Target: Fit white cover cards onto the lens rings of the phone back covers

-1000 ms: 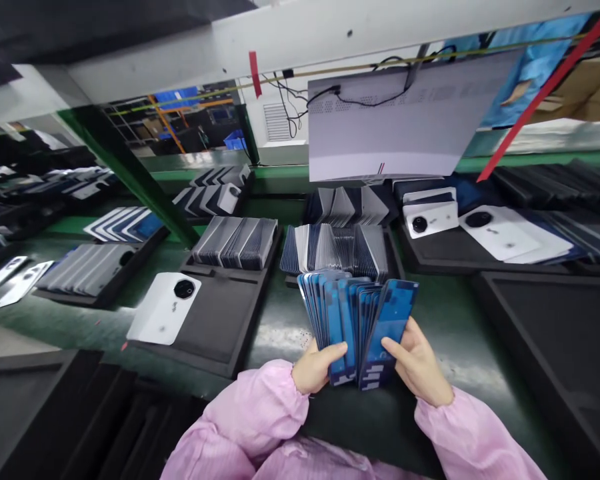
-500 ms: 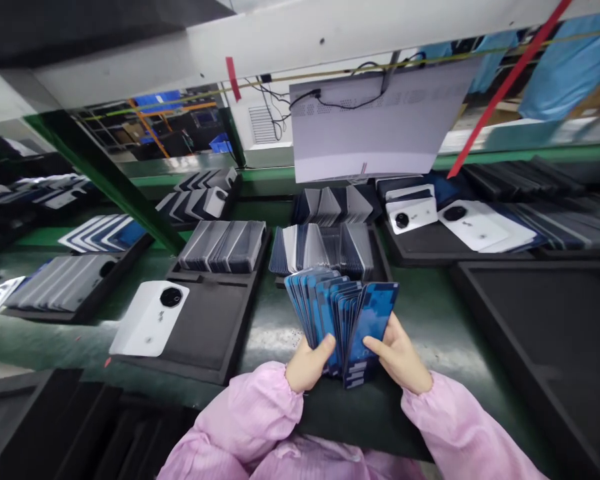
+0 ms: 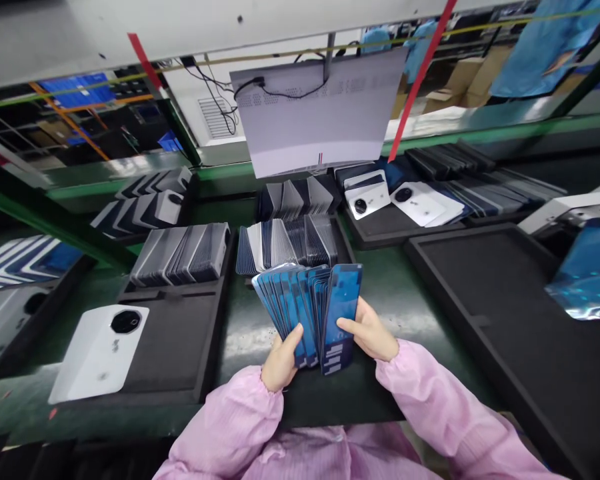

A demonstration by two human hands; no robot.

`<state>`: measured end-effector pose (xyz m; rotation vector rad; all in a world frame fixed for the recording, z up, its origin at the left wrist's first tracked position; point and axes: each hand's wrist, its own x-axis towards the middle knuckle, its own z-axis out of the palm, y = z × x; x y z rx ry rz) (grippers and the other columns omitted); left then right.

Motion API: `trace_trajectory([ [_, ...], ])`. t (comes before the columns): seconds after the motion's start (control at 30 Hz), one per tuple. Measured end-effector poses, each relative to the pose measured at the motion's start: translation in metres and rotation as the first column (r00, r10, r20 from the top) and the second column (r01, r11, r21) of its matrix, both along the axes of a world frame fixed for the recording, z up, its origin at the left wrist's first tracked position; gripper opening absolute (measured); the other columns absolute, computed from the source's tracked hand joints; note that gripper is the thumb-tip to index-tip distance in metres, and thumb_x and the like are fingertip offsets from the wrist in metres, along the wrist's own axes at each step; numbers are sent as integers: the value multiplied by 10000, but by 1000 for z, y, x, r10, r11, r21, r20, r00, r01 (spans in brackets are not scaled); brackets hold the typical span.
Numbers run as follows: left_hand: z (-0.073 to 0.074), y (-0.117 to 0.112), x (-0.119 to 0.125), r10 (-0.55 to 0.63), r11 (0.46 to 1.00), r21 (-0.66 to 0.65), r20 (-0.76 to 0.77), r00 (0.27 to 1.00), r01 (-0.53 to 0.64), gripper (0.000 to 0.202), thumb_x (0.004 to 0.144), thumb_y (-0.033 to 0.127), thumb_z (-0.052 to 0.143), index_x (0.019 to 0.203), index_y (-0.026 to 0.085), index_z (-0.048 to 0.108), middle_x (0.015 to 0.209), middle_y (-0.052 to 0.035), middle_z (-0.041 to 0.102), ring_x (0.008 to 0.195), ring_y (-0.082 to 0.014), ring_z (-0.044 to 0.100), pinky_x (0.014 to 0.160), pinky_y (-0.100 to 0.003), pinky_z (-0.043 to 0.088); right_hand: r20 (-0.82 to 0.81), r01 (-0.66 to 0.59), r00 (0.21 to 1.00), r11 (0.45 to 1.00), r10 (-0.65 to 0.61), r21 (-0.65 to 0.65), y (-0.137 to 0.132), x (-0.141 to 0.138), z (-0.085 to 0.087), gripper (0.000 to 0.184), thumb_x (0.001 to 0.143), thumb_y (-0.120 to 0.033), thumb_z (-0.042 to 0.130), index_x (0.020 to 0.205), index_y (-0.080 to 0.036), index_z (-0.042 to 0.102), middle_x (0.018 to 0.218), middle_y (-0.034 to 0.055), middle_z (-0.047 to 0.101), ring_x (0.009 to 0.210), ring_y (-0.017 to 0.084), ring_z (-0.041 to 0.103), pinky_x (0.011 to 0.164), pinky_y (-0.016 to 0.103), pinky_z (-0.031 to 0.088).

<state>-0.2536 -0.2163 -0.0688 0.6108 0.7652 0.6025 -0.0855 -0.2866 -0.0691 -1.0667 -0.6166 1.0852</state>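
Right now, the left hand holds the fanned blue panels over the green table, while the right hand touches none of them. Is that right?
Not quite. The left hand does hold the fanned blue panels over the green table, but the right hand touches them too, gripping the rightmost panel; the head view shows it.

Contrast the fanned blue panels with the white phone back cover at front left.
The fanned blue panels are many, while the white phone back cover is single. The panels are held between left hand and right hand; the cover rests on a black tray. Both look thin.
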Motion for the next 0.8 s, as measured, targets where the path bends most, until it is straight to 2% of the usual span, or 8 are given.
trace_trajectory([
  [0.1,6,0,1,21,999,-43,35,999,-20,630,661,386,787,1226,168,611,1103,-99,721,1133,-305,622,1050,-479,424,-40,77,996,997,-76,16,-2,6,3,476,652,-347,816,1051,-260,571,1015,23,712,920,212,678,829,382,549],
  [0.2,6,-1,2,34,998,48,39,999,-36,651,684,359,783,1274,182,574,1172,-102,693,1165,-283,602,1060,-450,418,-71,65,995,997,-63,34,-5,9,5,464,666,-350,808,1056,-269,569,1015,19,715,886,207,687,787,367,563],
  [0.3,0,-2,1,-6,993,121,23,1000,3,626,713,351,767,1279,172,569,1205,-116,674,1195,-274,582,1080,-433,398,-39,-4,999,999,6,35,-5,6,2,555,657,-332,817,1138,-278,544,1089,26,698,922,203,680,847,377,553],
  [0.4,-6,0,-2,7,997,72,-8,1000,-6,614,704,410,761,1244,168,596,1180,-115,686,1221,-293,559,1087,-444,390,-4,2,1000,1000,-2,27,-3,3,0,588,656,-321,819,1169,-273,535,1125,32,684,946,197,670,899,381,536],
  [0.5,-6,3,-3,48,999,15,-28,998,-47,591,691,445,756,1200,174,627,1129,-105,710,1222,-308,555,1082,-454,394,-14,82,997,996,-81,34,-3,5,2,518,665,-338,811,1109,-267,554,1088,29,692,897,183,671,836,352,555],
  [0.63,-4,1,-1,54,995,81,0,999,-54,633,695,406,765,1259,185,582,1198,-103,679,1228,-297,552,1095,-453,378,-36,85,996,995,-83,56,-6,11,4,516,675,-370,800,1105,-266,535,1059,38,696,829,177,677,733,325,570],
  [0.73,-12,0,0,15,982,187,-20,1000,-11,640,724,394,751,1294,179,556,1247,-111,650,1255,-277,529,1124,-427,343,4,11,1000,998,-12,60,-6,9,0,596,668,-341,811,1175,-270,506,1133,44,673,940,192,671,839,350,554],
  [0.8,-19,0,-2,2,980,198,-47,999,7,626,742,448,721,1286,179,566,1239,-112,655,1253,-281,530,1128,-431,338,37,-22,999,998,20,56,-6,8,-3,643,668,-317,814,1219,-271,485,1190,49,649,1021,205,652,931,381,520],
])
